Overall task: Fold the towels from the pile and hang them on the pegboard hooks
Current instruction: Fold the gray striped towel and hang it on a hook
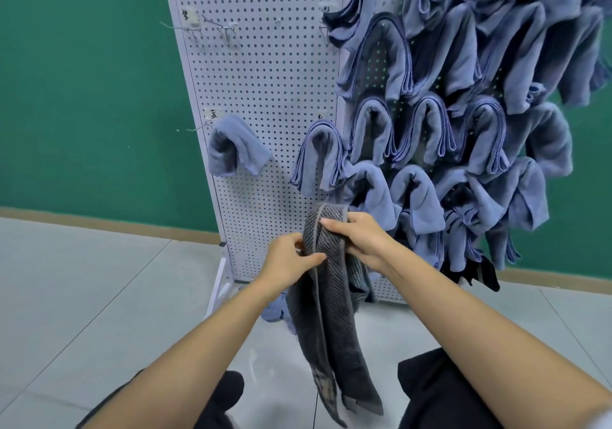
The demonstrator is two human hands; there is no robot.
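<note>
A: Near field?
B: Knees in dark trousers (pixel 440 392) at the bottom edge, on a grey tiled floor (pixel 99 279). Both bare forearms reach forward.

A: Hands?
B: Both are closed on one grey ribbed towel (pixel 331 322). The left hand (pixel 289 261) pinches its left edge, thumb on the front. The right hand (pixel 362 239) grips it just under the top fold, fingers curled across the front.

A: Towel position?
B: It's a long narrow strip hanging from both hands between the knees. Its top sits in front of the pegboard's lower part. I can't tell if the bottom end touches the floor.

A: Pile?
B: Blue cloth heap (pixel 275 311) on the floor just behind the strip, at the board's foot. Mostly hidden.

A: Far?
B: White pegboard (pixel 265 97), two panels.
- **Left panel:** bare wire hooks (pixel 212 29) up top. One draped blue towel (pixel 231 147) at mid-height left, and one folded blue towel (pixel 319 160) at the right edge.
- **Right panel:** overlapping rows of hung blue towels (pixel 463 113). A black cloth (pixel 477 274) hangs at the bottom.
- **Behind:** green wall (pixel 82 97).
</note>
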